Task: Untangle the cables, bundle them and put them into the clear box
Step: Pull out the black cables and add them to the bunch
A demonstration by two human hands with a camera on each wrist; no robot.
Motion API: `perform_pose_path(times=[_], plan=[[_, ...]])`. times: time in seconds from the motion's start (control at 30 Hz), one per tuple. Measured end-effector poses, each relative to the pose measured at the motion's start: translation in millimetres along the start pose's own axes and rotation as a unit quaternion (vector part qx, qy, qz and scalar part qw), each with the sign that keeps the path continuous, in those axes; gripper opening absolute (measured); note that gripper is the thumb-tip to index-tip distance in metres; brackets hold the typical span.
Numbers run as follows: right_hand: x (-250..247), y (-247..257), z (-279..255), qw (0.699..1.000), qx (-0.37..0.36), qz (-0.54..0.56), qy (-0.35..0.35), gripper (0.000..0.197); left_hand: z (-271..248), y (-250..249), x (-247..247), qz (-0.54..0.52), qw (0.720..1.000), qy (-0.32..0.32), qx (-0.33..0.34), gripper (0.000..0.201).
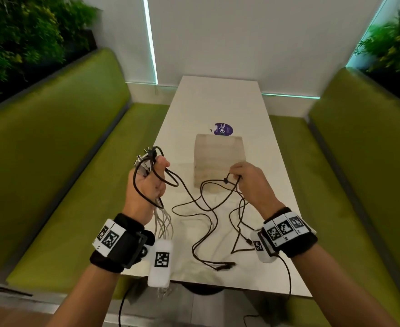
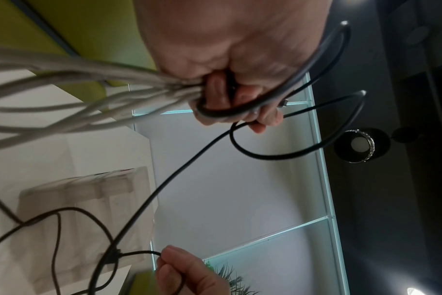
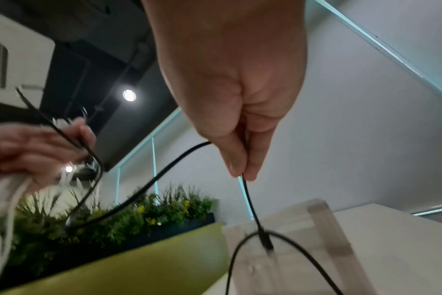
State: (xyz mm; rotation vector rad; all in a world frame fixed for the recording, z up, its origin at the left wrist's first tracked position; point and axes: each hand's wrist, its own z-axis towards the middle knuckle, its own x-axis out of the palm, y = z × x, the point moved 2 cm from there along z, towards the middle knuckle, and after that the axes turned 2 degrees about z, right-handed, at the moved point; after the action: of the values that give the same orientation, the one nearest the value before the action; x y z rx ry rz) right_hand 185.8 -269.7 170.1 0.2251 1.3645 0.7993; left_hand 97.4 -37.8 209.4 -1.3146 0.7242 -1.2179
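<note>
The black cable [image 1: 201,208] is the thing being worked. It runs from loops held in the left hand [image 1: 147,182], sags in loose curves over the near half of the white table [image 1: 220,100], and rises to the right hand [image 1: 248,180] at about 2 o'clock from the slack. The left hand is fisted round those loops together with a bunch of white cables [image 1: 162,220], whose plugs stick out above the fist and whose strands hang down past the wrist. The right hand pinches the black cable between thumb and fingertips [image 3: 236,165] just beside a small junction piece [image 3: 265,241], where it seems to split into thinner leads.

The step in hand looks like coiling the black cable after the white ones were gathered; the untangling seems largely done, though the slack crosses itself on the table. The next move probably calls for the right hand to feed another length to the left, sliding along the cable so that the crossings fall open rather than tighten.

The clear box [image 1: 219,161] stands on the table at 12 o'clock from the slack, between the two hands and beyond them; no cable is visibly in it. Behind it lies a purple round sticker [image 1: 223,129].

Counted: one black cable with several ends, one clear box, two hands, one sticker. The white strands number at least five; an exact count is not possible.
</note>
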Motion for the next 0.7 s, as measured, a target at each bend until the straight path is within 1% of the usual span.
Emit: perform_pose_path(times=[0.07,0.13,0.2,0.27,0.3,0.33,0.37,0.43,0.47,0.5,0.53,0.57,0.63,0.67,0.7], plan=[[2.2,-7.5,-0.4,1.0,0.012,-0.023,-0.014,0.036,-1.4,1.6,-0.1,0.002,1.0,0.012,0.001,0.029],[4.7,-13.1,-1.3,0.998,0.022,-0.059,0.003,0.037,-2.0,3.0,0.0,0.008,1.0,0.015,-0.002,0.029],[9.0,-21.9,-1.8,0.994,0.065,-0.083,0.04,0.038,-3.0,3.8,0.9,0.011,1.0,0.025,-0.003,0.028],[10.8,-31.3,-1.6,0.987,0.118,-0.098,0.053,0.032,-4.2,4.2,2.1,0.012,0.999,0.036,-0.002,0.028],[11.0,-35.2,-1.1,0.984,0.137,-0.102,0.048,0.029,-4.7,4.4,2.8,0.014,0.999,0.04,-0.004,0.028],[9.4,-36.6,-1.3,0.983,0.146,-0.108,0.029,0.028,-5.6,4.8,3.6,0.017,0.999,0.043,-0.008,0.027],[8.2,-39.7,0.0,0.983,0.15,-0.102,-0.005,0.028,-6.2,5.2,4.3,0.021,0.999,0.044,-0.011,0.027],[1.8,-37.1,-1.7,0.98,0.181,-0.007,-0.085,0.025,-7.9,6.4,5.1,0.023,0.999,0.043,-0.016,0.027],[-1.6,-35.6,-2.5,0.972,0.199,0.044,-0.119,0.024,-8.9,6.6,5.3,0.024,0.999,0.042,-0.018,0.027],[-3.1,-35.6,-3.3,0.967,0.2,0.077,-0.139,0.023,-9.7,6.5,5.1,0.026,0.999,0.042,-0.018,0.028],[-5.4,-35.9,-4.8,0.965,0.2,0.088,-0.141,0.021,-10.3,6.2,4.9,0.029,0.999,0.041,-0.018,0.028],[-7.8,-37.6,-5.3,0.972,0.182,0.073,-0.131,0.023,-10.5,5.8,4.3,0.031,0.999,0.04,-0.019,0.028],[-12.3,-33.5,-6.8,0.988,0.136,-0.007,-0.077,0.033,-9.6,4.8,3.0,0.033,0.999,0.035,-0.019,0.028],[-13.3,-29.5,-8.3,0.991,0.125,-0.007,-0.035,0.035,-9.2,4.5,2.1,0.033,0.999,0.033,-0.019,0.028],[-12.6,-23.6,-11.0,0.991,0.129,0.029,0.017,0.035,-8.1,4.4,1.6,0.035,0.999,0.033,-0.018,0.028]])
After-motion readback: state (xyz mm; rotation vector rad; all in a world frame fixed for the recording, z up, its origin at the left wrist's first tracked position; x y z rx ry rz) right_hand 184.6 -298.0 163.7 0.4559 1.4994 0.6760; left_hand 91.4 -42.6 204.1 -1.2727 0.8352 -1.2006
